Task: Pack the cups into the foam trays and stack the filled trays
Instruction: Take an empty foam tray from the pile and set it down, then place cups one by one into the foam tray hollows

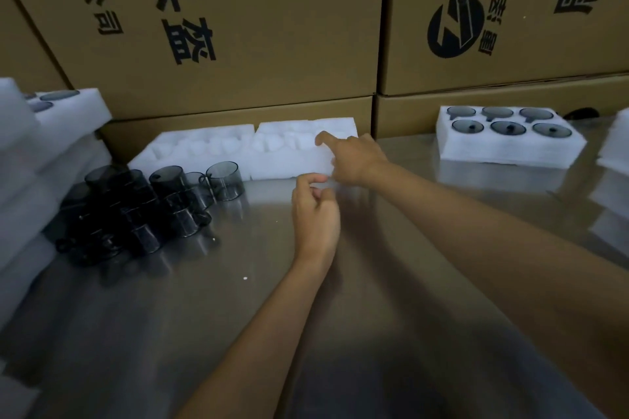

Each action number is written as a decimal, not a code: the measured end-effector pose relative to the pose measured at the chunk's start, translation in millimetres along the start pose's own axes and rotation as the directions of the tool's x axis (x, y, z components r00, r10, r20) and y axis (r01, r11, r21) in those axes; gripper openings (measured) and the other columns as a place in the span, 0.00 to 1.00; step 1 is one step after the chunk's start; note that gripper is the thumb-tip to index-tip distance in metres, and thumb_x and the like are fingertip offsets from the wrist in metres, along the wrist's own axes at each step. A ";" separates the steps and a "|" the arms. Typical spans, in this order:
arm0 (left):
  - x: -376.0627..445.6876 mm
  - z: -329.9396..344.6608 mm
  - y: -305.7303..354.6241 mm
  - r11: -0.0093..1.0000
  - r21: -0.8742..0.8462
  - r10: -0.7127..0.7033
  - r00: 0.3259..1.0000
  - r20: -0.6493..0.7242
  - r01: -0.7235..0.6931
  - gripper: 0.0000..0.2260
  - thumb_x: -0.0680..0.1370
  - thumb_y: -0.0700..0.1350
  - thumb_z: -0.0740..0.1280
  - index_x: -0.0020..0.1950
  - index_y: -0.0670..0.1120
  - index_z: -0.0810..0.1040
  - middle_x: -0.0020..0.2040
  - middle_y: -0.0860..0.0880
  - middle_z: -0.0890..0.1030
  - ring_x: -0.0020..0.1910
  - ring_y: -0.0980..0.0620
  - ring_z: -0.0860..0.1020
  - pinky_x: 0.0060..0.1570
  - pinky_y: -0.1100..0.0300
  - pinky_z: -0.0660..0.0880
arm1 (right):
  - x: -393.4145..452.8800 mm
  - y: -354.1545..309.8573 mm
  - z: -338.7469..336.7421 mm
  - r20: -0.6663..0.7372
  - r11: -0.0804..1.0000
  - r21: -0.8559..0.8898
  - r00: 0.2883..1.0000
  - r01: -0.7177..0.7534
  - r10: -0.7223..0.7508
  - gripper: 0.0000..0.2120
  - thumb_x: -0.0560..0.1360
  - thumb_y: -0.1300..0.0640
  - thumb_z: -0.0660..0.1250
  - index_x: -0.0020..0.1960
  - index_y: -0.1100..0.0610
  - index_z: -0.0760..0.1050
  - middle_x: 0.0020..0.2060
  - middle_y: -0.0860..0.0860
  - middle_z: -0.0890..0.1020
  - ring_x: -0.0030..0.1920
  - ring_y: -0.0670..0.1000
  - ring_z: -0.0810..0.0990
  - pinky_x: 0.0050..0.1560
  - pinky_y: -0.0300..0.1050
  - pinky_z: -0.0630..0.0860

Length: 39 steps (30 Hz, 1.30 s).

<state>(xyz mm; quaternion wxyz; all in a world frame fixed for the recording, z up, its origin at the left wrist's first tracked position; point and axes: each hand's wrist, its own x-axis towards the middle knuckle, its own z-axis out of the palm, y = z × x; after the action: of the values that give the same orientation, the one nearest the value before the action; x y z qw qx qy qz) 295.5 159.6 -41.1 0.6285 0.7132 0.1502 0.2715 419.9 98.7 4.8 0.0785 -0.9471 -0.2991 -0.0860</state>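
empty foam tray (292, 160) is being touched by right hand (354, 160), forefinger out. left hand (315, 211) is being kept loosely curled, nothing held. cups (143, 207) risk being knocked if tray is being dragged.

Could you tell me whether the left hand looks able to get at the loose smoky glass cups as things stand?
Probably yes: the left hand holds nothing, and only bare steel table lies between it and the smoky glass cups to its left.

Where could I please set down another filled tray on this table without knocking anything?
The bare steel table between the empty white foam trays and the filled white foam tray is free, as is the near middle. The left is crowded with dark glass cups and stacked foam.
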 end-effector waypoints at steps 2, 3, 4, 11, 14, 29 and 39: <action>-0.4 -1.9 1.3 1.000 -0.029 -0.014 1.000 -0.020 0.013 0.09 0.78 0.38 0.59 0.52 0.51 0.73 0.51 0.43 0.76 0.43 0.47 0.74 0.45 0.54 0.71 | -10.2 4.2 -1.9 -0.018 0.998 -0.009 0.998 -0.059 0.059 0.23 0.75 0.61 0.61 0.67 0.48 0.63 0.45 0.50 0.81 0.52 0.56 0.77 0.53 0.46 0.60; -0.4 -2.5 1.7 0.999 -0.037 -0.020 1.000 -0.023 0.019 0.09 0.78 0.38 0.59 0.53 0.51 0.73 0.51 0.43 0.76 0.45 0.49 0.75 0.46 0.55 0.71 | -17.3 6.7 -4.5 -0.018 0.996 0.014 0.996 -0.089 0.089 0.22 0.74 0.62 0.61 0.66 0.48 0.63 0.45 0.50 0.81 0.52 0.56 0.76 0.52 0.46 0.59; -0.3 -2.9 1.9 0.999 -0.037 -0.017 1.000 -0.023 0.016 0.09 0.78 0.39 0.59 0.53 0.51 0.73 0.52 0.44 0.75 0.47 0.49 0.76 0.48 0.55 0.70 | -26.5 8.3 -7.5 -0.013 0.993 0.041 0.993 -0.114 0.115 0.22 0.74 0.62 0.61 0.66 0.48 0.64 0.45 0.50 0.80 0.52 0.56 0.74 0.51 0.46 0.59; -18.2 -9.7 16.2 0.918 0.364 0.271 0.916 -0.294 -0.155 0.14 0.73 0.38 0.64 0.57 0.48 0.77 0.62 0.47 0.73 0.66 0.47 0.66 0.57 0.60 0.53 | -110.6 1.4 -22.4 -0.003 0.990 0.044 0.991 -0.131 0.131 0.23 0.72 0.62 0.62 0.65 0.50 0.64 0.43 0.50 0.75 0.53 0.56 0.72 0.60 0.48 0.61; -32.6 -30.7 23.1 0.872 0.448 0.363 0.874 -0.321 -0.198 0.17 0.71 0.36 0.65 0.58 0.46 0.78 0.63 0.44 0.74 0.65 0.42 0.69 0.62 0.51 0.59 | -144.8 -6.1 -32.0 0.027 0.989 0.099 0.993 -0.114 0.112 0.23 0.71 0.64 0.62 0.64 0.51 0.65 0.39 0.50 0.74 0.48 0.56 0.70 0.60 0.48 0.62; -7.0 -180.4 -4.4 0.427 0.903 0.238 0.969 -0.067 -0.043 0.27 0.78 0.44 0.63 0.77 0.43 0.62 0.81 0.42 0.48 0.79 0.39 0.42 0.77 0.44 0.41 | -257.9 -67.9 -16.0 -0.418 0.836 0.548 0.876 0.033 0.240 0.16 0.71 0.71 0.61 0.52 0.59 0.81 0.41 0.57 0.83 0.47 0.51 0.70 0.67 0.48 0.65; -9.1 -182.9 -9.1 0.384 0.892 0.431 0.901 0.054 -0.237 0.09 0.78 0.45 0.68 0.51 0.40 0.78 0.57 0.39 0.79 0.66 0.38 0.70 0.77 0.45 0.49 | -265.4 -69.3 -14.4 -0.577 0.823 0.559 0.759 0.096 0.303 0.15 0.70 0.63 0.58 0.41 0.56 0.83 0.37 0.46 0.79 0.46 0.48 0.70 0.58 0.48 0.65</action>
<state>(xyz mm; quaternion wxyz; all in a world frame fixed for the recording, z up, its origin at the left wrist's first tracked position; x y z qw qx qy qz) 183.9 305.1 -40.4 0.0819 0.9193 0.1793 0.3406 164.1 5.1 -30.1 0.4534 -0.8092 -0.2098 -0.3093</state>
